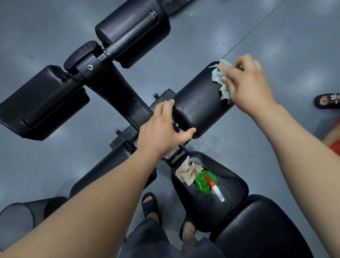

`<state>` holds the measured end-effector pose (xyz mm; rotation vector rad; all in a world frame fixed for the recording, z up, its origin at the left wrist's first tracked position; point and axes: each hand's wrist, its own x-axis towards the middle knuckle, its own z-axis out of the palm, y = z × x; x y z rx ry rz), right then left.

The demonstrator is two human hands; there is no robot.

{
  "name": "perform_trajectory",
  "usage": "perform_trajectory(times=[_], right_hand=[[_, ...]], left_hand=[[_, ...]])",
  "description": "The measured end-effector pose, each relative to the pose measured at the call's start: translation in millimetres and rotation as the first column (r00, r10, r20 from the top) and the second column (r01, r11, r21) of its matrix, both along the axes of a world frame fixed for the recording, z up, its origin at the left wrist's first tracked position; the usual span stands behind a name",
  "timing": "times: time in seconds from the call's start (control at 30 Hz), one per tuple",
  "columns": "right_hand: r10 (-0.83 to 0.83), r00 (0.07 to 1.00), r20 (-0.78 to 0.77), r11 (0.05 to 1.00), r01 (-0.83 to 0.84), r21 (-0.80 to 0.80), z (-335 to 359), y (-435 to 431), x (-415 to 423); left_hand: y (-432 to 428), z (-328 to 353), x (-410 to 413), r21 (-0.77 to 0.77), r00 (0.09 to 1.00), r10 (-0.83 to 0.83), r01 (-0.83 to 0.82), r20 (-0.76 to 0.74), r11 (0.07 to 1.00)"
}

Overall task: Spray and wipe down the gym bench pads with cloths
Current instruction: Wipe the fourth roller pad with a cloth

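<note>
Feet in dark sandals (pixel 150 206) stand nearest, on a grey floor (pixel 40 25), with a black mesh bin (pixel 13 226) off to the left. Just right of them lies the bench's back pad (pixel 268 236), and beyond it the seat pad (pixel 234 188), dotted with droplets. On the seat pad stands a green spray bottle (pixel 204 182) with an orange and white head, and a crumpled beige cloth (pixel 188 172) lies touching its left side.

Farther out, the left hand (pixel 160 132) rests on the near left corner of a black roller pad (pixel 198 104), fingers loosely straight along its side and thumb laid across its near end; it seems to brace the pad rather than grip it, though the fingertips are partly hidden. At the far end of the same pad the right hand (pixel 245 82) clutches a bunched grey-blue cloth (pixel 221 76) and presses it to the pad's surface.

Beyond, the black frame (pixel 111 82) carries two more pads, one to the left (pixel 43 105) and one farther up (pixel 132 29). At the right edge stands another person's sandalled foot (pixel 330 99).
</note>
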<state>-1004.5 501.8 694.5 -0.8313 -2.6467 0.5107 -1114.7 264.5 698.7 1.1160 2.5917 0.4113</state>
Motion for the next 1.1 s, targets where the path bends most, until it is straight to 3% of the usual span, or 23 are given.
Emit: perform_trajectory(times=[0.1,0.17,0.27,0.37,0.43,0.53,0.67,0.77,0.87,1.0,1.1], right_hand=[[-0.143,0.99,0.001,0.989,0.143,-0.028,-2,-9,-12],[-0.151,0.988,-0.035,0.988,0.149,-0.046,-4,-27,-13],[0.047,0.998,-0.048,0.999,-0.048,-0.022,-3,-61,-3],[0.305,0.952,-0.025,0.952,-0.305,0.028,-1,-79,9],[0.363,0.932,-0.012,0.93,-0.361,0.069,-2,-69,11],[0.216,0.976,-0.023,0.971,-0.212,0.114,-7,-33,2],[-0.077,0.997,0.018,0.996,0.076,0.037,8,-7,-17],[-0.142,0.988,0.062,0.99,0.141,0.017,13,-23,-26],[-0.036,0.996,0.077,0.999,0.036,0.008,15,-54,-21],[0.262,0.956,0.135,0.961,-0.271,0.051,23,-60,-3],[0.218,0.973,0.075,0.964,-0.226,0.14,12,-20,-3]], left_hand=[[-1,-1,0,0.015,1.0,0.0,0.0,-0.001,1.0],[-1,-1,0,0.021,1.0,-0.004,0.004,-0.005,1.0],[-2,-2,0,0.036,1.0,-0.002,0.003,-0.005,0.999],[-1,-2,1,0.04,1.0,0.001,-0.001,0.0,0.999],[-1,-1,1,0.042,1.0,0.007,-0.007,0.008,0.999],[-1,1,1,0.041,1.0,0.005,-0.006,0.016,0.999],[-1,1,0,0.031,1.0,0.007,-0.007,0.013,1.0],[-1,0,-1,0.025,1.0,0.008,-0.009,0.019,1.0],[-1,0,0,0.03,1.0,0.007,-0.007,0.019,1.0],[-1,-1,-1,0.026,1.0,0.011,-0.012,0.024,1.0],[-1,-1,0,0.034,1.0,0.008,-0.009,0.023,0.999]])
